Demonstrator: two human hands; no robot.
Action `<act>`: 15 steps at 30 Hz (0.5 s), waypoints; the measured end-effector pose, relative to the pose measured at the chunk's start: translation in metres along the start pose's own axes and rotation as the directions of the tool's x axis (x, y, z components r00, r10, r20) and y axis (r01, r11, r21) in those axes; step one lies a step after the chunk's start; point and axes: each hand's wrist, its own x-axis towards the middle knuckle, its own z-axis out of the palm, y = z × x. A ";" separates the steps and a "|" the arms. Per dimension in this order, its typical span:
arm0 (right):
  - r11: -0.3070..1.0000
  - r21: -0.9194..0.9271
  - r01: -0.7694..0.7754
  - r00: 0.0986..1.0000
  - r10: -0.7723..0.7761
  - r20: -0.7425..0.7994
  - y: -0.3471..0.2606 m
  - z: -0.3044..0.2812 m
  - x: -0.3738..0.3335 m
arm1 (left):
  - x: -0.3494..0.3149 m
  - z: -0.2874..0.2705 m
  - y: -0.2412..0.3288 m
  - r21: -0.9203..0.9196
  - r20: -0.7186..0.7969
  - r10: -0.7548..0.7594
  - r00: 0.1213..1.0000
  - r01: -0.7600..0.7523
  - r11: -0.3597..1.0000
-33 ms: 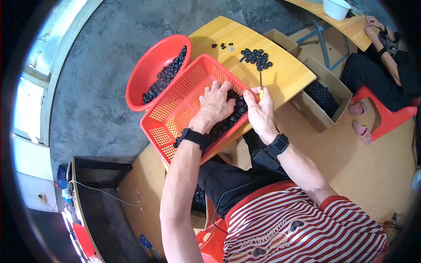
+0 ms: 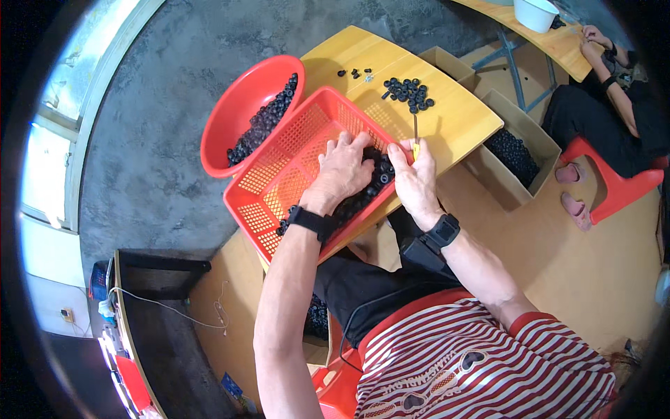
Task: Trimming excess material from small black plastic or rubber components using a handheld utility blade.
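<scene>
- Head view: left hand (image 2: 340,171) down inside red perforated basket (image 2: 296,171), fingers spread, thumb beside black parts (image 2: 359,202); whether they pinch any one, cannot tell.
- Black parts heaped along basket's near-right side, under and right of left fingers, running back past the wrist.
- Right hand (image 2: 420,187) at basket's right edge; fingers narrow, holding yellow-handled tool (image 2: 416,150), thin shaft sticking out ahead of fingertips over the desk (image 2: 460,126).
- Loose black rings (image 2: 408,94) on desk, just beyond the tool tip, ahead of right fingers.
- Few small black pieces (image 2: 354,72) on desk, farther out, ahead of left fingers.
- Red bowl (image 2: 230,105) left of left fingers, right beside basket; dark parts (image 2: 265,122) piled along its right side.
- Cardboard box (image 2: 492,180) right of right fingers, lower than desk, more dark pieces (image 2: 513,157) inside.
- Black wristbands (image 2: 313,222) behind fingers, both wrists.
- Co-worker's hands (image 2: 592,42) well apart, far right of right fingers, near white tub (image 2: 535,15).
</scene>
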 end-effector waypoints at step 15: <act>0.997 -0.008 0.079 0.997 -0.079 0.010 0.006 -0.002 0.003 | -0.076 -0.013 -0.061 0.025 -0.061 0.166 0.984 -0.165 0.986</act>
